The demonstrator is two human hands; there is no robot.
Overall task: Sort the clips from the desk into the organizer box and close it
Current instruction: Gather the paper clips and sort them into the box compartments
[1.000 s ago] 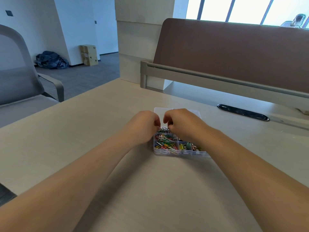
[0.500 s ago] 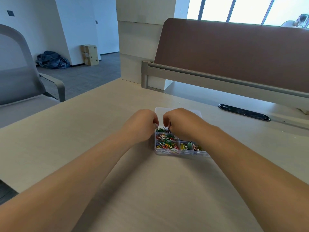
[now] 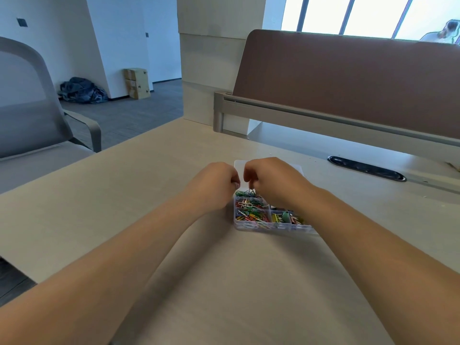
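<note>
Pinching a paperclip (image 3: 251,192) over the far-left compartment of the organizer box (image 3: 272,227) on the desk (image 3: 124,220), the right hand (image 3: 271,180) seems near sorting's end. The left hand (image 3: 214,185) curls alongside, its hold hidden. The lid (image 3: 238,164) lies flat behind, unclosed.

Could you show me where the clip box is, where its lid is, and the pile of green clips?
organizer box (image 3: 261,226), head view, on its clear front wall.
lid (image 3: 297,168), head view, on its far right corner.
green clips (image 3: 242,194), head view, on the heap in the far left compartment.
</note>
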